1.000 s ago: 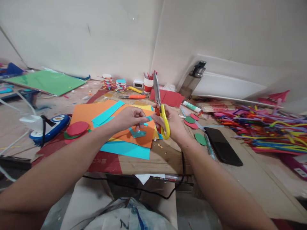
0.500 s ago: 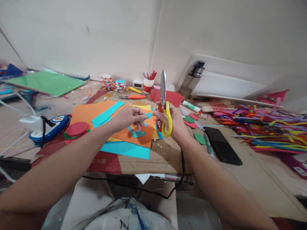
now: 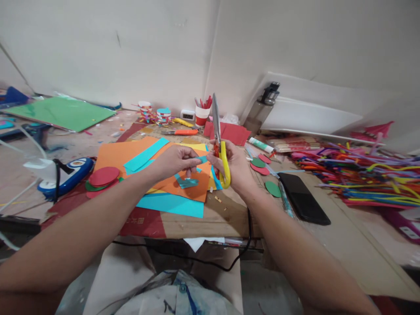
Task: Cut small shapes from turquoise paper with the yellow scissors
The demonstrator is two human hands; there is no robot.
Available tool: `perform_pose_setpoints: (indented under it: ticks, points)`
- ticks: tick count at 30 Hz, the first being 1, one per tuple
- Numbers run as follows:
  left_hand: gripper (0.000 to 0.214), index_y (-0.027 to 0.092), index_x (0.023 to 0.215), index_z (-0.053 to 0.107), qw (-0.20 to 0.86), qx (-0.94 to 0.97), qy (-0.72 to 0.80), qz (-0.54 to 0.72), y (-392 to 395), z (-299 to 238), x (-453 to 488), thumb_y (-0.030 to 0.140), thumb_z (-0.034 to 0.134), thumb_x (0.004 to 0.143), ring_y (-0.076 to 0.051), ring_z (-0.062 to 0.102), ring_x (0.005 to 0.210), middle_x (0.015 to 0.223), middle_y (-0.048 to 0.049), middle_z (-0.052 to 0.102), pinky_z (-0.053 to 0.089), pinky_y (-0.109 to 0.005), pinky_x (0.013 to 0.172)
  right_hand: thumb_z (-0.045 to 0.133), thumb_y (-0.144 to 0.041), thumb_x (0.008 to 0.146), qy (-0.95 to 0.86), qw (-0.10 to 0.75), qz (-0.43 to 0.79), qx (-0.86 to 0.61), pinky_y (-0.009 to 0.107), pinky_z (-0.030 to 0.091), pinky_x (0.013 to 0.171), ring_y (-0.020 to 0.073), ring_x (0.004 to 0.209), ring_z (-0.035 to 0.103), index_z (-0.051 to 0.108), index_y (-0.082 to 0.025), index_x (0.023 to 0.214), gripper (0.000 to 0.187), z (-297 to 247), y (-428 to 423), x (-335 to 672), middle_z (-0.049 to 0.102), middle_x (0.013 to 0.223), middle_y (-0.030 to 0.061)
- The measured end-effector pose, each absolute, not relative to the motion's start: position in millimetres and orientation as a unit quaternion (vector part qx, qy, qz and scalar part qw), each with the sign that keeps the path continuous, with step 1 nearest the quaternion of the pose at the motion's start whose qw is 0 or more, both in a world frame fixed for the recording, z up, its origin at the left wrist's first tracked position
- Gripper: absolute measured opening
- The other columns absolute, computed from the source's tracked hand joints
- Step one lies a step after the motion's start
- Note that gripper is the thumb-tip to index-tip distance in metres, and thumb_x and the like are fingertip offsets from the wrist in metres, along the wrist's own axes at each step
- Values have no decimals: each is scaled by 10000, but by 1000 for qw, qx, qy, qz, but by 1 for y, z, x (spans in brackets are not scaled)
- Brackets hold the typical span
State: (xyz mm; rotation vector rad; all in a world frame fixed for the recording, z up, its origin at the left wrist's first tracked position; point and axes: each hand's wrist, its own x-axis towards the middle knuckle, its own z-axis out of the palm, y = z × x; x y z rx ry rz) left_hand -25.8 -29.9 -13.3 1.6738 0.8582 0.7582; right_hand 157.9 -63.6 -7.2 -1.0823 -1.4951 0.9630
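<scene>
My left hand (image 3: pixel 182 161) pinches one end of a small blue paper piece (image 3: pixel 202 159). The fingertips of my right hand (image 3: pixel 234 166) meet the other end of it. Hooked in my right hand is a pair of scissors (image 3: pixel 225 168) with yellow and red handles, its blades together and pointing up. Below the hands, cut blue strips (image 3: pixel 187 182) lie on an orange paper sheet (image 3: pixel 113 153). A longer blue strip (image 3: pixel 147 154) rests on the same sheet. Blue paper (image 3: pixel 173 205) sticks out underneath, nearer to me.
Red paper circles (image 3: pixel 104 176) lie at left beside a blue-and-white device (image 3: pixel 70 177). Behind are an orange cutter (image 3: pixel 182 132), a cup of red sticks (image 3: pixel 202 114) and red paper (image 3: pixel 229 133). On the right are a black phone (image 3: pixel 303 199) and many pipe cleaners (image 3: pixel 367 175).
The scissors have turned in my right hand, their blades tipping to the left. My hands stay close together at the small blue paper piece.
</scene>
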Motion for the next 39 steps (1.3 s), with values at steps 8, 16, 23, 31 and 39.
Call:
perform_pose_setpoints:
  ticks: [8, 16, 23, 31, 39]
  points:
    - [295, 158, 662, 598, 489, 718, 393, 301, -28, -14, -26, 424, 686, 753, -118, 560, 445, 528, -26, 623, 409, -235, 471, 735, -299, 659, -643, 488, 381, -452, 233, 355, 526, 101, 591, 477, 595, -191, 1034, 415, -11, -60, 158, 553, 671, -38]
    - [284, 148, 631, 607, 554, 623, 372, 408, -26, -18, -24, 389, 736, 705, -68, 470, 492, 549, 13, 552, 358, -214, 496, 728, -305, 669, -595, 524, 404, -457, 222, 359, 482, 71, 519, 441, 586, -189, 1031, 406, -14, -60, 150, 513, 660, -61]
    - [218, 133, 709, 638, 678, 503, 305, 441, -27, -27, -13, 288, 785, 666, -86, 553, 591, 661, -22, 649, 422, -227, 594, 753, -344, 648, -484, 592, 489, -420, 197, 392, 354, 68, 393, 456, 529, -221, 1069, 493, -15, -62, 144, 528, 608, -92]
    - [190, 123, 685, 649, 670, 488, 301, 472, -30, -29, -6, 266, 775, 683, -87, 595, 632, 667, -23, 655, 419, -212, 609, 764, -296, 641, -446, 607, 504, -422, 172, 405, 327, 85, 386, 486, 522, -223, 1040, 472, -20, -60, 141, 525, 510, -102]
    - [189, 124, 744, 655, 689, 451, 283, 491, -35, -27, 2, 243, 779, 665, -82, 576, 633, 675, -8, 636, 434, -220, 636, 751, -287, 654, -423, 629, 499, -421, 179, 395, 329, 88, 373, 476, 493, -223, 1024, 456, -20, -62, 136, 509, 494, -104]
